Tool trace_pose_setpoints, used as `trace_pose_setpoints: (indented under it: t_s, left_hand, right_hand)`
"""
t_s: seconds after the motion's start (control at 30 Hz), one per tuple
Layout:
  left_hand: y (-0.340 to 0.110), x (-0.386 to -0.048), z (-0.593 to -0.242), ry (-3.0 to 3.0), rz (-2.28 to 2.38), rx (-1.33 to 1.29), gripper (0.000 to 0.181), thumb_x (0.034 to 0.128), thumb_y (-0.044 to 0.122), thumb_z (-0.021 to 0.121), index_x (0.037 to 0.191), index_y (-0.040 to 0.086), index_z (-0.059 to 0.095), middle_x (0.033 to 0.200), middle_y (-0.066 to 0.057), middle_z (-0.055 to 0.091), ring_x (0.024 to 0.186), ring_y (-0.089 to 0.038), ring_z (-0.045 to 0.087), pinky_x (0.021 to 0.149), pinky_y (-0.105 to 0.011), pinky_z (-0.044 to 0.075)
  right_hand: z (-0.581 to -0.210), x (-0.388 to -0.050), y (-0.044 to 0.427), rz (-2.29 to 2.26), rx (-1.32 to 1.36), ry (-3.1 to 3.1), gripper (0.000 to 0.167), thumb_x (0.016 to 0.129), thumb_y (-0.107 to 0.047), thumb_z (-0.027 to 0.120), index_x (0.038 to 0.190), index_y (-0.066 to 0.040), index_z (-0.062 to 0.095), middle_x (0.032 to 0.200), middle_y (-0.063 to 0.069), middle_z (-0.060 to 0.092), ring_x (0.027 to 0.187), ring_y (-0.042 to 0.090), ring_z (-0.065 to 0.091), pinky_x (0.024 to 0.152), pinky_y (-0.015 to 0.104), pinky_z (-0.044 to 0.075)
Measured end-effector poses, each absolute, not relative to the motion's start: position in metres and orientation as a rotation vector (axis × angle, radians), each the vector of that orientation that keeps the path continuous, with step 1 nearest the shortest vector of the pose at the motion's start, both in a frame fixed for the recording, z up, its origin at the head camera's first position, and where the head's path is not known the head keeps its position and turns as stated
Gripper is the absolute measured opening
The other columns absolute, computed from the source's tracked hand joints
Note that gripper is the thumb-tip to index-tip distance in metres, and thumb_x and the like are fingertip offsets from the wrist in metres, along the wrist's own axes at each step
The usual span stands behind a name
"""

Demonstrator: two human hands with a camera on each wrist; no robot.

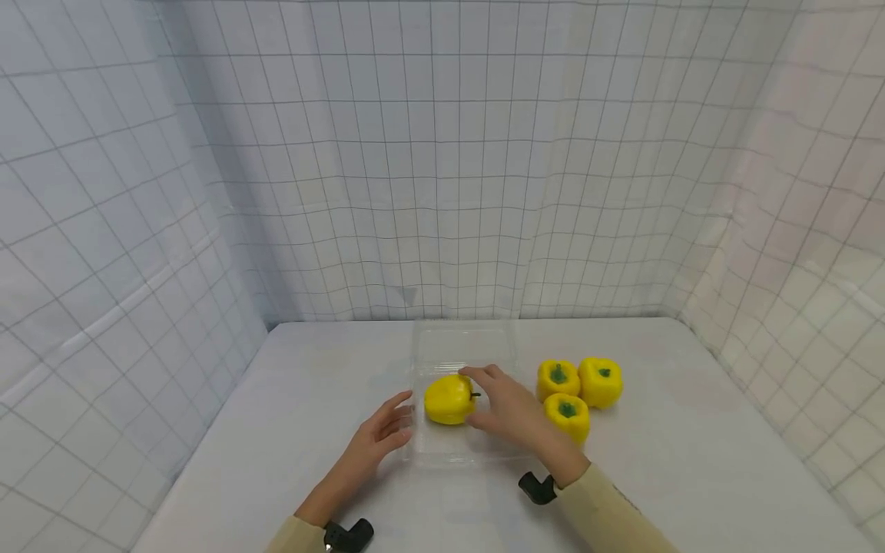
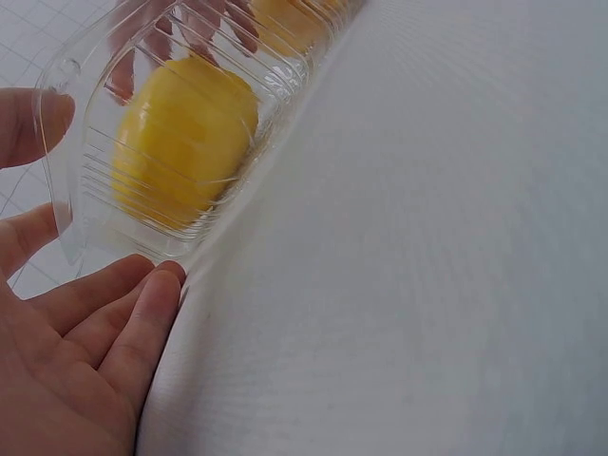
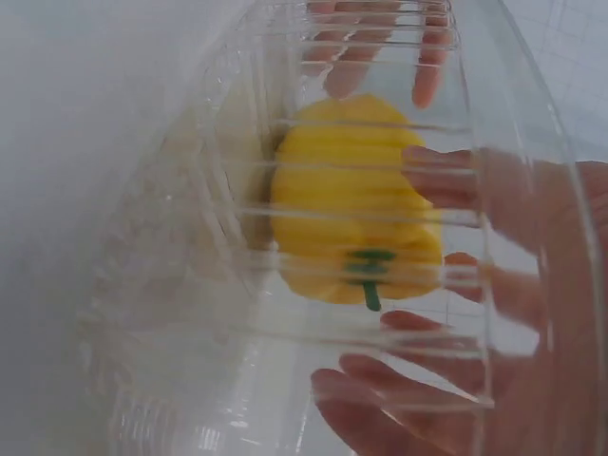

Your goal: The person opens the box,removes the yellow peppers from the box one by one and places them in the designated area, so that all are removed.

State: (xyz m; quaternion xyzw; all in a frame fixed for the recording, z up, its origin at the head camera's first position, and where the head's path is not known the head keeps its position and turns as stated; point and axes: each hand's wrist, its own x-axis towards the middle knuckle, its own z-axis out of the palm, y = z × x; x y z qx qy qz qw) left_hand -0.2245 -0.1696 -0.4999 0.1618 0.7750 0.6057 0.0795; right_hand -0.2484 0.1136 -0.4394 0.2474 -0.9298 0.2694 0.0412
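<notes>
A yellow bell pepper (image 1: 448,400) lies on its side in a clear plastic clamshell box (image 1: 442,453), its green stem (image 3: 370,280) toward my right hand. My right hand (image 1: 510,413) reaches into the box with fingers spread around the pepper's stem end; one fingertip overlaps its side in the right wrist view, and I cannot tell whether it touches. At the box's left edge, my left hand (image 1: 376,436) has its fingers loosely bent. In the left wrist view its thumb and index finger (image 2: 28,237) are by the clear rim, and its other fingertips lie near the box's base.
Three more yellow bell peppers stand grouped right of the box: one at the back (image 1: 557,379), one to the right (image 1: 601,382), one in front (image 1: 568,418), partly behind my right wrist. The box's lid (image 1: 465,338) lies open toward the grid-patterned back curtain (image 1: 429,192).
</notes>
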Motion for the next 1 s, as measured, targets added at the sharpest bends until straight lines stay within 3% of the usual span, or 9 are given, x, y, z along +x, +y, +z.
trace_pose_setpoints:
  t_s: [0.17, 0.5, 0.7, 1.0]
  left_hand:
    - [-0.17, -0.224, -0.499, 2.315, 1.825, 0.471, 0.063, 0.1016, 0.021, 0.061, 0.158, 0.021, 0.034, 0.153, -0.017, 0.044, 0.139, -0.033, 0.044, 0.113, -0.052, 0.035]
    - [-0.172, -0.225, -0.499, 2.317, 1.803, 0.507, 0.061, 0.1024, 0.019, 0.059, 0.157, 0.022, 0.034, 0.152, -0.017, 0.044, 0.138, -0.033, 0.045, 0.111, -0.048, 0.038]
    - [-0.17, -0.225, -0.499, 2.323, 1.808, 0.47, 0.062, 0.1018, 0.021, 0.061, 0.158, 0.022, 0.034, 0.151, -0.016, 0.045, 0.137, -0.032, 0.046, 0.112, -0.049, 0.037]
    - [-0.17, -0.225, -0.499, 2.342, 1.803, 0.463, 0.062, 0.1012, 0.022, 0.062, 0.157, 0.022, 0.036, 0.151, -0.016, 0.046, 0.136, -0.031, 0.047, 0.113, -0.05, 0.035]
  right_hand:
    - [-0.439, -0.253, 0.105, 0.763, 0.773, -2.856, 0.072, 0.083, -0.031, 0.083, 0.147, -0.022, 0.05, 0.129, 0.003, 0.058, 0.106, 0.019, 0.061, 0.085, 0.038, 0.055]
    - [-0.448, -0.263, 0.091, 0.759, 0.681, -2.928, 0.074, 0.078, -0.028, 0.088, 0.142, -0.025, 0.052, 0.119, 0.0, 0.058, 0.094, 0.017, 0.059, 0.083, 0.041, 0.055]
    - [-0.449, -0.262, 0.089, 0.908, 0.69, -2.943, 0.073, 0.076, -0.021, 0.088, 0.138, -0.026, 0.049, 0.122, -0.002, 0.059, 0.101, 0.017, 0.059, 0.089, 0.045, 0.053]
    - [-0.45, -0.259, 0.087, 0.95, 0.699, -2.988, 0.072, 0.075, -0.022, 0.089, 0.133, -0.028, 0.047, 0.124, -0.009, 0.061, 0.101, 0.014, 0.059, 0.09, 0.044, 0.051]
